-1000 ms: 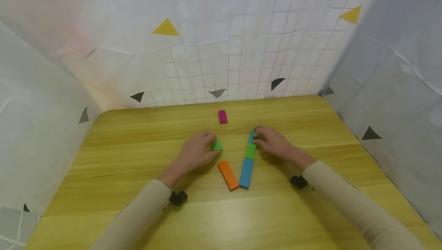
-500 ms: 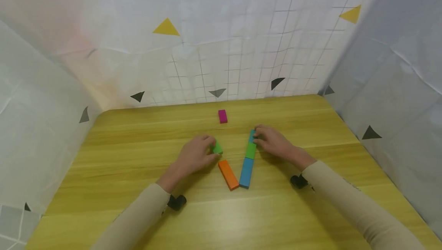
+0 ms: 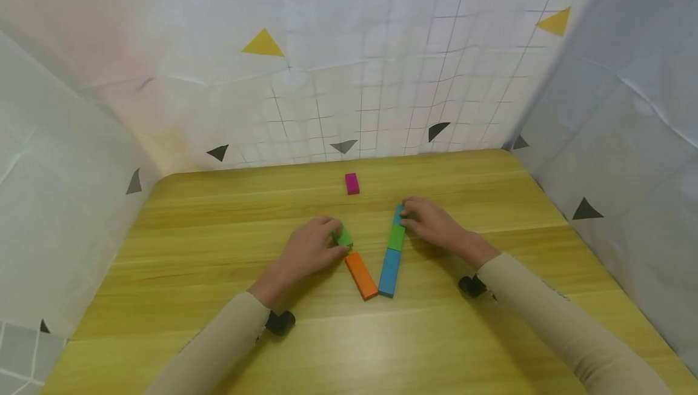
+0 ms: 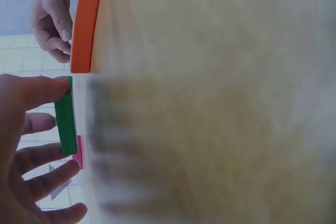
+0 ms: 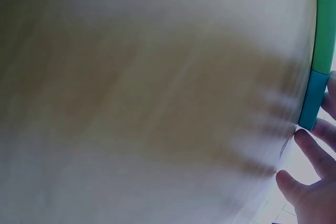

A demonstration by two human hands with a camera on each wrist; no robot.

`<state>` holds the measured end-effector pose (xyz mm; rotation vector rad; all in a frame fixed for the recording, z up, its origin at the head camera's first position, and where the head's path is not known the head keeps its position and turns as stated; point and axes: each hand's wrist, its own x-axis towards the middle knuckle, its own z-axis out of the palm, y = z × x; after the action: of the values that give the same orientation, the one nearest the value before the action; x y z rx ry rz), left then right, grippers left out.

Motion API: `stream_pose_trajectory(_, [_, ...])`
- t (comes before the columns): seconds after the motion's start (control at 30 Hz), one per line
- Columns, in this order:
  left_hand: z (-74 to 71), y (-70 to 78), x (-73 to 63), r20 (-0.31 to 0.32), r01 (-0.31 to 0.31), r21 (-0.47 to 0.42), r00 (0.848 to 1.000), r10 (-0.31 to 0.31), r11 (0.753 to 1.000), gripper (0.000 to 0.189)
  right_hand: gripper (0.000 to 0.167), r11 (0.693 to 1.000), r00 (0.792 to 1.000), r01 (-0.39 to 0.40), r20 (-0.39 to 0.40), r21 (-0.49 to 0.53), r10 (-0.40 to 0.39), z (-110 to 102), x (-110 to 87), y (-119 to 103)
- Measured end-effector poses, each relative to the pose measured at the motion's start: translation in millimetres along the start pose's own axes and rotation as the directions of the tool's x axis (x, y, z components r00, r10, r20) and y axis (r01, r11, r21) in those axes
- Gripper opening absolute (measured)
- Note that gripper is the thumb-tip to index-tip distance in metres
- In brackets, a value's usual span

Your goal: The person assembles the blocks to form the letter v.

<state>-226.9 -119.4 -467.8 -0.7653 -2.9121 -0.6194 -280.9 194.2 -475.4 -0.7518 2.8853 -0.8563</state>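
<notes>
My left hand [image 3: 308, 246] pinches a short green block [image 3: 344, 238] between thumb and fingers; in the left wrist view this green block [image 4: 65, 116] appears just above the table. Its near end is close to the far end of an orange block [image 3: 362, 277]. On the right, a slanting row joins a short blue block [image 3: 397, 214], a second green block [image 3: 396, 238] and a longer blue block [image 3: 389, 274] end to end. Thumb and fingers of my right hand [image 3: 433, 222] hold the short blue one at the row's far end. The orange and long blue blocks nearly meet at their near ends.
A small magenta block [image 3: 352, 183] lies farther back on the wooden table [image 3: 349, 346]. White sheets [image 3: 349, 80] with grid lines and triangles rise behind the table and along both sides. Small black devices sit at both wrists.
My left hand has brought its green block slightly toward me, closer to the orange block's far end. The right hand and its row of blocks have stayed in place.
</notes>
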Motion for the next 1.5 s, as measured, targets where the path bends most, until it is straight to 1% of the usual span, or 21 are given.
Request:
stream_pose_trajectory(0.17, [-0.1, 1.4, -1.4, 0.013, -0.001, -0.005, 1.0, 0.001, 1.0, 0.026, 0.022, 1.0, 1.0, 0.0, 0.001, -0.002, 0.0, -0.1, -0.4, -0.2])
stream_pose_trajectory(0.4, [1.0, 1.5, -2.8, 0.012, -0.002, -0.005, 1.0, 0.002, 1.0, 0.027, 0.023, 1.0, 1.0, 0.02, -0.004, -0.019, -0.02, 0.5, -1.2, -0.4])
stream_pose_trajectory(0.57, [1.7, 1.6, -2.4, 0.024, -0.004, -0.015, 1.0, 0.004, 1.0, 0.027, 0.023, 1.0, 1.0, 0.012, -0.004, -0.026, -0.012, 1.6, -1.0, 0.7])
stream_pose_trajectory(0.9, [5.5, -2.3, -0.1, 0.03, -0.042, 0.026, 0.999, 0.041, 0.999, 0.026, 0.022, 1.0, 1.0, 0.003, 0.003, -0.021, -0.003, 0.0, -2.1, -2.3])
stream_pose_trajectory(1.1, [3.5, -1.3, -0.4, 0.054, -0.037, 0.039, 0.998, 0.034, 0.999, 0.026, 0.022, 1.0, 1.0, 0.003, 0.007, -0.025, -0.003, 0.5, -1.2, -1.6])
stream_pose_trajectory(1.33, [0.7, -0.9, -2.1, 0.056, -0.042, 0.004, 0.998, 0.042, 0.999, 0.023, 0.022, 0.999, 1.0, 0.012, 0.0, -0.029, -0.012, 1.8, 0.0, 0.1])
stream_pose_trajectory(1.5, [1.1, -1.6, -2.4, 0.049, -0.034, 0.001, 0.998, 0.034, 0.999, 0.02, 0.022, 0.999, 1.0, 0.013, 0.001, -0.029, -0.013, 2.0, 0.0, 0.0])
